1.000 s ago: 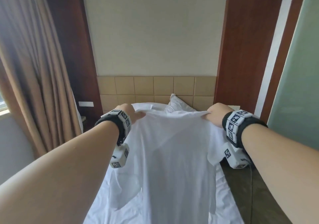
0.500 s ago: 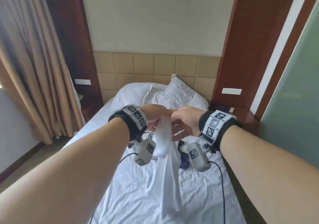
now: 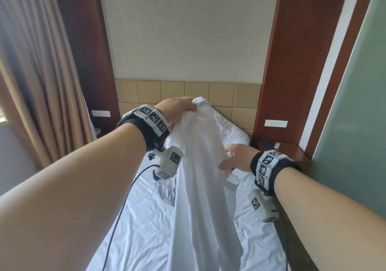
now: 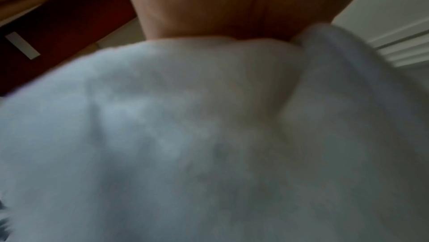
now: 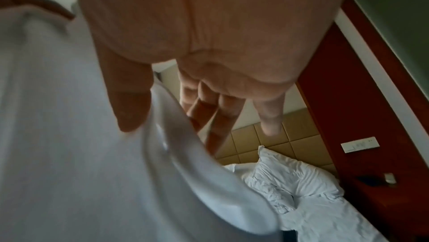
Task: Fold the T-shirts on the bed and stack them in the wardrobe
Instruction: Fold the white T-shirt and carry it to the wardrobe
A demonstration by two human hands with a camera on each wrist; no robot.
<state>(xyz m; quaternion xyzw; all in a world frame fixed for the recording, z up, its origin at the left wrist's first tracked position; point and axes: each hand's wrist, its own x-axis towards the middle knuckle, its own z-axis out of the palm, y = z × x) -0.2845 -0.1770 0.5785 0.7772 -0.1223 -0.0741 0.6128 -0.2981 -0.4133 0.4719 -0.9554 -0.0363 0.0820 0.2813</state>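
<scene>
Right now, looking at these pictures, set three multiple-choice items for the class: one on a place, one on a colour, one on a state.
1. Where does the T-shirt hang?
A. over the bed
B. in a wardrobe
C. on the curtain

2. What colour is the T-shirt?
A. navy
B. white
C. red

3. How does the left hand hold it?
A. flat beneath it
B. not touching it
C. gripping its top edge

Key:
1 A, the head view shows it hanging above the sheets.
2 B, the cloth is white in all three views.
3 C, its fingers bunch the top of the cloth, while the right hand touches it lower down with straight fingers.
</scene>
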